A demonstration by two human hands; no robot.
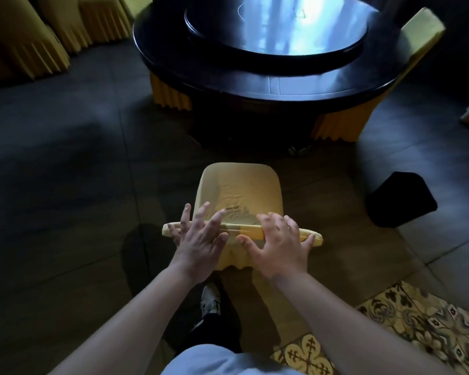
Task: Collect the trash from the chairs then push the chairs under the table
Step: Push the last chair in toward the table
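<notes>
From the head camera I look down on a yellow-covered chair (240,190) standing on the dark tiled floor (65,171), its seat facing the round dark worktop (255,85) ahead. The chair stands apart from the worktop, with bare floor between its front edge and the table's base. I see no trash on the seat.

My left hand (198,239) lies across the top edge of the chair's backrest (244,228), fingers (214,220) spread and loose, draped over the edge rather than clenched around it. My right hand (279,244) sits just beside it on the same edge, fingers (268,220) splayed and curling over the fabric; palm pressed on the top, not a closed grasp.

On the worktop rests a round glass turntable (276,25) catching bright reflections. Two more yellow-covered chairs are tucked at the table, one at the left (168,96) and one at the right (363,112). Further pleated yellow covers (38,36) stand in the upper left corner. A black bin (401,198) sits on the floor to the right of my chair, well apart from it. Patterned tiles (417,326) show at the lower right, and my shoe (210,299) is visible below the backrest.
</notes>
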